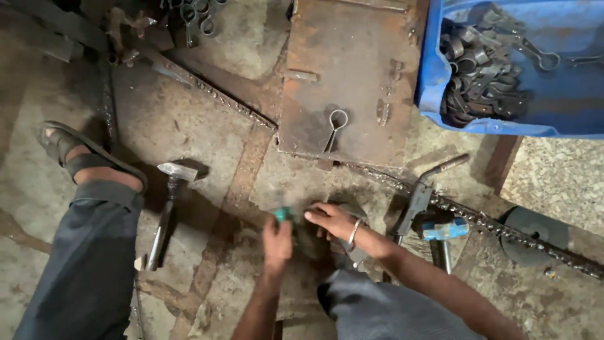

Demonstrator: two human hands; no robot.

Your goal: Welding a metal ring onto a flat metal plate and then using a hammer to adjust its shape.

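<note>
Left hand: the left hand (277, 242) is curling tight around a small teal-handled object (283, 214), fingers closed on it; only the coloured tip is showing, so I cannot tell what kind of tool it is.
Right hand: the right hand (332, 220), with a thin metal bangle (354, 233) at the wrist, is pressing palm-down, fingers half spread, on a dark, flat metal piece (352, 211) lying on the floor between the knees; whether it is gripping or only steadying, I cannot tell.
Where the work is sitting: the piece is lying on the stained concrete floor (189, 126), just below the rusty steel plate (346, 75).
Risk to the fingers: the two hands are working almost touching, so a slip of the teal tool would probably be landing on the right fingers.
Risk from the piece: it is resting loose on uneven ground, so it may be skidding or tipping under pressure.
Risk nearby: the grey steel hammer (167, 211) is lying beside the sandalled foot (75, 157), and the blue-headed tool (443, 233) and the black-gripped metal tool (418, 195) are crowding the right forearm; an elbow could be knocking them.
Also about: a looped wire pin (335, 126) is sitting on the plate, a rough welded bar (503, 230) is running past, and a blue plastic crate of dark metal clamps (484, 63) is standing well apart.
</note>
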